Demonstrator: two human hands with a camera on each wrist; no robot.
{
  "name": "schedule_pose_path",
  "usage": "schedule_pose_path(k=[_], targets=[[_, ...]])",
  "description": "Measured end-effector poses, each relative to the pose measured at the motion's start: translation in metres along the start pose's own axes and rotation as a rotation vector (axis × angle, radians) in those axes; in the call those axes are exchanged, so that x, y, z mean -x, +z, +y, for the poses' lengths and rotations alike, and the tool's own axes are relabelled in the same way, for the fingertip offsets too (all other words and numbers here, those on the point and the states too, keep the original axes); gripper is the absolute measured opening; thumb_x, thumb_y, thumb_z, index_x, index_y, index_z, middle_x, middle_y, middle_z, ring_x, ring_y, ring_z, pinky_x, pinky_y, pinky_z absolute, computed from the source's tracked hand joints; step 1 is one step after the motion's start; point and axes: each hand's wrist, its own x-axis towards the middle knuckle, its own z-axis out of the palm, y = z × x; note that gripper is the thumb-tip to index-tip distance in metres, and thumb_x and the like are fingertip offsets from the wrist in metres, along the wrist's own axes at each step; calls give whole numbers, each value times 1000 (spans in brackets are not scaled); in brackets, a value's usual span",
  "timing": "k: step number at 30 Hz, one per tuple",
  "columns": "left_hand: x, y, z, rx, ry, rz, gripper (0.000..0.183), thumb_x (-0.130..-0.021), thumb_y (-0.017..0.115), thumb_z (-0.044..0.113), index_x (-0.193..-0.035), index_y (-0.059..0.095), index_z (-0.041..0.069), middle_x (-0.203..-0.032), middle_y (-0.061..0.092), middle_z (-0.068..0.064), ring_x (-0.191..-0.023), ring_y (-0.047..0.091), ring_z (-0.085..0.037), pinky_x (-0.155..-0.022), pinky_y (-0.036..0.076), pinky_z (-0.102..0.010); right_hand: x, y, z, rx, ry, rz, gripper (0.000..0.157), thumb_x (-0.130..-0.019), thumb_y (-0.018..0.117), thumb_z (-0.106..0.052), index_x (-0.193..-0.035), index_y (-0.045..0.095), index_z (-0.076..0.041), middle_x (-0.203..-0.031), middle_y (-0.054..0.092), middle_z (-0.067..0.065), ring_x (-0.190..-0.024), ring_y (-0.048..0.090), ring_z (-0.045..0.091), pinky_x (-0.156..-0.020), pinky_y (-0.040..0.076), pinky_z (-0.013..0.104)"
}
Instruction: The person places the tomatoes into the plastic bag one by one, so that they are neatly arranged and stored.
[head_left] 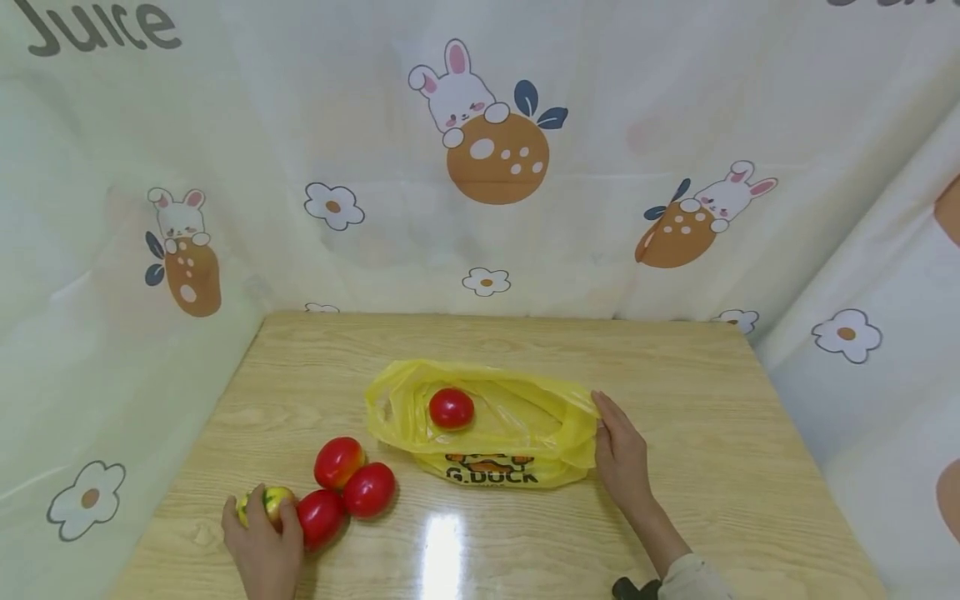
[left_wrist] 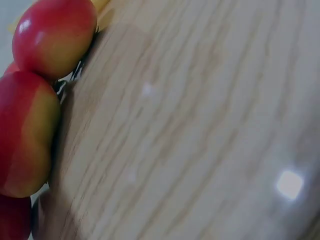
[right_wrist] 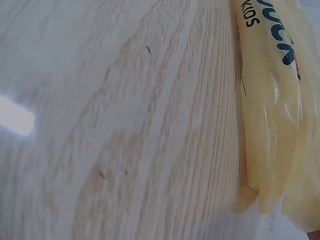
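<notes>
In the head view my left hand (head_left: 264, 550) has its fingers curled over a yellow tomato with green on top (head_left: 277, 500). Three glossy red tomatoes (head_left: 370, 490) lie close together just right of it; the left wrist view shows yellow patches on tomatoes (left_wrist: 55, 37). A yellow plastic bag (head_left: 495, 471) printed "G.DUCK" lies with its mouth spread, and one red tomato (head_left: 452, 408) sits inside. My right hand (head_left: 622, 454) grips the bag's right rim; its thumb is partly hidden. In the right wrist view the bag (right_wrist: 272, 125) runs along the right side.
A wooden table (head_left: 712, 450) bears everything. Behind and at the sides hangs a pale curtain (head_left: 600, 242) with rabbit and flower prints. A small black object (head_left: 633, 589) shows near the right sleeve (head_left: 693, 577) at the bottom edge.
</notes>
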Motion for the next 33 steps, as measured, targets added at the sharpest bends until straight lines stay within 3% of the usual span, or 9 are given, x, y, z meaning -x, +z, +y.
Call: schedule_pose_path(k=[3, 6, 9, 14, 21, 22, 25, 29, 33], targets=[[-4, 0, -2, 12, -41, -51, 46, -98, 53, 18, -136, 44, -7, -151, 16, -36, -134, 23, -60, -103, 29, -72, 0, -1, -1, 5, 1, 3, 44, -96, 45, 9, -139, 51, 4, -140, 52, 26, -129, 50, 43, -107, 23, 7], [-8, -2, -5, 12, -66, -93, 49, -98, 54, 21, -138, 43, -6, -151, 16, -35, -134, 23, -59, -103, 30, -72, 1, -2, -2, 2, 0, 0, 43, -97, 44, 8, -140, 50, 3, -140, 51, 26, -129, 49, 43, -110, 36, 27], [-12, -3, -7, 17, -73, -120, 51, -98, 56, 22, -138, 43, -6, -149, 19, -36, -131, 27, -60, -102, 31, -73, 2, -2, -2, -10, -8, -2, 43, -98, 44, 8, -140, 49, 4, -141, 51, 25, -129, 49, 44, -102, 41, 46], [-18, -10, -11, 84, -21, -30, 48, -97, 60, 18, -135, 47, -8, -142, 29, -39, -124, 34, -63, -100, 30, -73, 3, -1, -1, -33, 4, -11, 43, -98, 44, 7, -140, 49, 3, -143, 50, 24, -130, 49, 41, -106, 37, 15], [-38, -22, 7, 190, 23, 193, 46, -94, 64, 10, -134, 52, -8, -137, 41, -37, -122, 40, -57, -97, 32, -69, 4, -2, 1, -37, -5, 3, 43, -98, 44, 8, -140, 49, 4, -142, 50, 25, -129, 50, 43, -102, 30, 2], [-41, -23, 12, 202, 36, 223, 46, -93, 65, 10, -133, 53, -8, -135, 43, -37, -121, 42, -55, -95, 34, -66, 4, -2, 1, -38, 0, 2, 43, -98, 44, 7, -140, 49, 3, -142, 50, 25, -129, 50, 42, -100, 28, 0], [-48, -25, 30, 227, 77, 264, 45, -92, 66, 8, -133, 55, -6, -132, 48, -34, -112, 50, -42, -92, 44, -40, 5, -3, 2, -36, 16, -6, 43, -98, 44, 6, -141, 49, 2, -143, 50, 24, -131, 49, 40, -102, 32, 7], [-53, -22, 52, 282, 151, 237, 44, -92, 67, 7, -133, 57, -5, -131, 50, -32, -105, 51, -30, -74, 34, -3, 5, -4, 1, -43, 19, -10, 43, -99, 44, 5, -141, 49, 2, -143, 50, 24, -131, 49, 39, -103, 33, 9], [-52, -17, 70, 348, 193, 160, 45, -93, 65, 9, -135, 54, -5, -138, 46, -31, -111, 51, -35, -77, 35, 4, 5, -5, 0, -47, 21, -12, 42, -98, 44, 5, -140, 49, 3, -143, 50, 24, -130, 50, 40, -102, 31, 4]])
